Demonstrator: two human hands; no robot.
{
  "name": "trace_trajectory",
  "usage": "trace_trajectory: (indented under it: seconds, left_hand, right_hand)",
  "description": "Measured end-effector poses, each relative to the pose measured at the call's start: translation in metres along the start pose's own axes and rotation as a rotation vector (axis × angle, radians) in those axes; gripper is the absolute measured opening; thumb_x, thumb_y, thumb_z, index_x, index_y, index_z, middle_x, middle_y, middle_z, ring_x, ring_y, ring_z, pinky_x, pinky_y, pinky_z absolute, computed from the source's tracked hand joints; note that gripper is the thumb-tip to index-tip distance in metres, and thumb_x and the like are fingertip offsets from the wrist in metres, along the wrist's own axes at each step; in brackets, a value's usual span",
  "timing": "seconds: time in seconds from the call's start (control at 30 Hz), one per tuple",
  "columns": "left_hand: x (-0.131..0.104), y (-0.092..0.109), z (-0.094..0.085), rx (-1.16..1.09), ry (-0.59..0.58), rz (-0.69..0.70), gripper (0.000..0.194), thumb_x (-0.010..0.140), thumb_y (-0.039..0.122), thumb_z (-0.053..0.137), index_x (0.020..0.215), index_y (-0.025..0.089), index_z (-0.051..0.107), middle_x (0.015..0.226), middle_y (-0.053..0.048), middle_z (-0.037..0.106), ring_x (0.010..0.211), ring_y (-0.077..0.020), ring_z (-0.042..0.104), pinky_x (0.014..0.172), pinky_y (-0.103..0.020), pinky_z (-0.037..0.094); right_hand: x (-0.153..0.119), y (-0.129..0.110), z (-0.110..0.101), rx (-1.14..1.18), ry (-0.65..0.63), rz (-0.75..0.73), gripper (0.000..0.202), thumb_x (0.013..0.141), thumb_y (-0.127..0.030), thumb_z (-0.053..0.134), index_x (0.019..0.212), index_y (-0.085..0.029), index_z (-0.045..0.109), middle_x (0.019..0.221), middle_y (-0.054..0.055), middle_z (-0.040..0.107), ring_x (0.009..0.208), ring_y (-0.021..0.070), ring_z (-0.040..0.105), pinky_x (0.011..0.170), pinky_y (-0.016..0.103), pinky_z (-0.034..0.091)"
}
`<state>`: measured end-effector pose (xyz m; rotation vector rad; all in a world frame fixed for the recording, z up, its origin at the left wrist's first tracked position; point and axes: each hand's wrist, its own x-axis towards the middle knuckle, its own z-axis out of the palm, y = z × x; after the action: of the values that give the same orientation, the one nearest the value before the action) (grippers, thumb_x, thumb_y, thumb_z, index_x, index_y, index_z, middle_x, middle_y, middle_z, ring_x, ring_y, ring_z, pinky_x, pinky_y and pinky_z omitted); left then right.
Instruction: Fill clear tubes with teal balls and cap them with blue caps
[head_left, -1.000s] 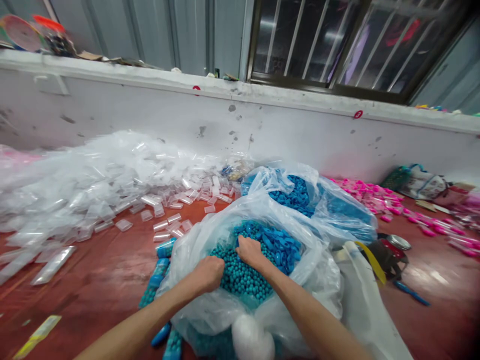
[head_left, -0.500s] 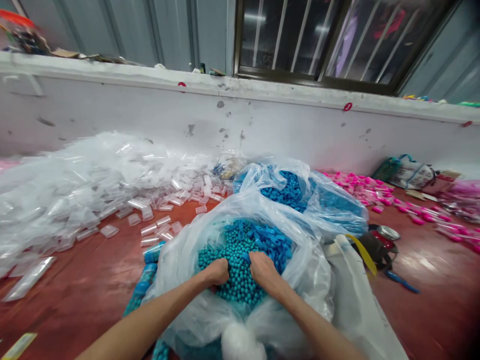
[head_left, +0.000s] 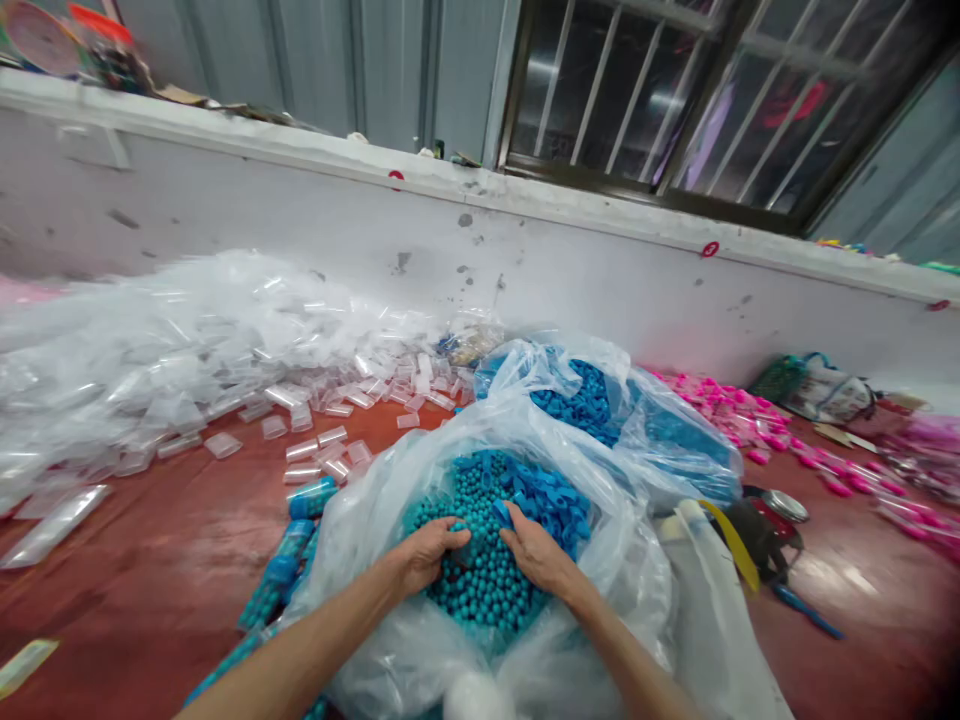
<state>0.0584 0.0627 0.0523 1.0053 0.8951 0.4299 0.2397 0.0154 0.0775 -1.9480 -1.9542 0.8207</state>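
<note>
A clear plastic bag (head_left: 375, 600) lies open in front of me, full of teal beads (head_left: 487, 590) with blue plastic pieces (head_left: 551, 505) heaped at its right side. Over the beads, my left hand (head_left: 427, 555) is curled closed; what it grips is hidden, though a bit of teal shows at the fingertips. My right hand (head_left: 538, 552) pinches a small blue plastic piece (head_left: 503, 514) between thumb and fingers, just right of the left hand. Left of the bag lie several clear tubes (head_left: 276, 572) filled with teal beads and ended in blue.
Empty clear tubes (head_left: 225, 350) are piled along the wall at left. A second bag (head_left: 675, 430) of blue pieces stands behind. Pink pieces (head_left: 720, 410) spread at right. A dark object with a metal lid (head_left: 786, 506) and a blue-handled tool (head_left: 808, 612) lie on the red table (head_left: 135, 590).
Both hands have lifted slightly out of the beads, and the left hand's fingers have loosened from a fist. The blue piece in my right hand shows more. The view has tilted.
</note>
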Motion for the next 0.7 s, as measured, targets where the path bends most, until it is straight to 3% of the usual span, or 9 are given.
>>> trace_trajectory:
  seconds: [0.07, 0.13, 0.3, 0.43, 0.57, 0.7]
  left_hand:
    - [-0.003, 0.002, 0.000, -0.036, 0.022, 0.001, 0.041, 0.051, 0.043, 0.069, 0.077, 0.018, 0.050, 0.065, 0.004, 0.054, 0.060, -0.0115, 0.051, 0.059, -0.024, 0.038]
    - [-0.006, 0.004, 0.002, -0.058, 0.050, 0.021, 0.038, 0.051, 0.041, 0.069, 0.075, 0.017, 0.051, 0.063, 0.005, 0.052, 0.059, -0.0110, 0.048, 0.059, -0.024, 0.035]
    - [-0.013, 0.006, 0.008, 0.006, 0.142, 0.158, 0.028, 0.054, 0.035, 0.066, 0.069, 0.016, 0.052, 0.059, 0.006, 0.049, 0.060, -0.0098, 0.043, 0.061, -0.023, 0.031]
    - [-0.015, 0.003, 0.011, 0.115, 0.149, 0.298, 0.026, 0.057, 0.037, 0.060, 0.068, 0.016, 0.048, 0.056, 0.007, 0.047, 0.057, -0.0091, 0.043, 0.059, -0.022, 0.032]
    - [-0.022, 0.002, 0.017, 0.197, 0.126, 0.271, 0.028, 0.064, 0.042, 0.052, 0.074, 0.017, 0.045, 0.054, 0.007, 0.047, 0.050, -0.0098, 0.047, 0.048, -0.021, 0.033]
    - [-0.031, 0.003, 0.024, 0.163, 0.080, 0.253, 0.045, 0.068, 0.049, 0.049, 0.099, 0.016, 0.044, 0.062, 0.005, 0.051, 0.041, -0.0102, 0.049, 0.036, -0.020, 0.033]
  right_hand:
    - [-0.002, 0.001, 0.001, 0.075, -0.063, -0.018, 0.054, 0.088, -0.027, 0.035, 0.136, -0.005, 0.026, 0.134, 0.017, 0.040, 0.124, 0.0212, 0.037, 0.101, 0.033, 0.028]
    - [-0.003, 0.001, 0.001, 0.163, -0.065, -0.050, 0.053, 0.088, -0.031, 0.035, 0.137, -0.010, 0.029, 0.138, 0.012, 0.037, 0.127, 0.0202, 0.032, 0.105, 0.035, 0.024]
    - [-0.008, -0.009, 0.005, 0.182, 0.100, -0.149, 0.045, 0.087, -0.030, 0.038, 0.130, -0.019, 0.043, 0.119, 0.009, 0.057, 0.111, 0.0234, 0.050, 0.096, 0.038, 0.037]
    - [-0.014, -0.022, 0.008, 0.103, 0.114, -0.306, 0.039, 0.086, -0.028, 0.040, 0.123, -0.019, 0.052, 0.111, 0.009, 0.061, 0.105, 0.0226, 0.054, 0.092, 0.035, 0.039]
    - [-0.020, -0.032, 0.000, 0.192, 0.130, -0.369, 0.035, 0.089, -0.027, 0.033, 0.110, -0.021, 0.060, 0.096, 0.003, 0.066, 0.088, 0.0180, 0.058, 0.082, 0.028, 0.043]
    - [-0.022, -0.038, -0.006, 0.244, 0.194, -0.348, 0.033, 0.088, -0.026, 0.034, 0.086, -0.020, 0.067, 0.075, -0.001, 0.065, 0.074, 0.0153, 0.057, 0.070, 0.023, 0.043]
